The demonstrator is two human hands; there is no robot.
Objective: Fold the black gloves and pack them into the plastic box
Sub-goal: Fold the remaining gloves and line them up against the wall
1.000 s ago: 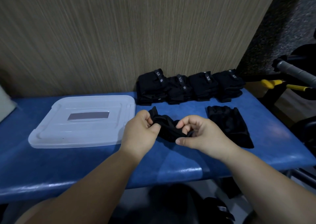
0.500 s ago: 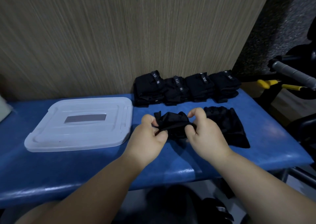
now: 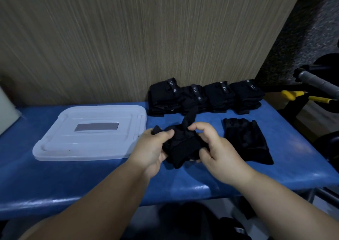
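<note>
Head view: a wood-grain wall panel (image 3: 128, 38) fills the back, and against it stands a blue padded bench (image 3: 55, 184) that carries everything. On the bench's left half lies the plastic box (image 3: 55, 148), showing a flat pale lid with a grey rectangular label whose writing cannot be read. Along the back edge, right of the box, four stacks of folded gloves (image 3: 205, 96) sit in a row touching one another; their straps carry small white print that looks like 5.11 turned sideways, too small to be sure. Near the right end one loose glove (image 3: 245, 140) lies flat. Between it and the box, toward the front edge, the left hand (image 3: 152, 153) and right hand (image 3: 216, 151) each have their fingers curled into a crumpled black glove (image 3: 183, 148), its strap (image 3: 189, 120) sticking up toward the stacks. Past the bench's right end are yellow handles (image 3: 293, 94) and a grey bar (image 3: 317, 83).
</note>
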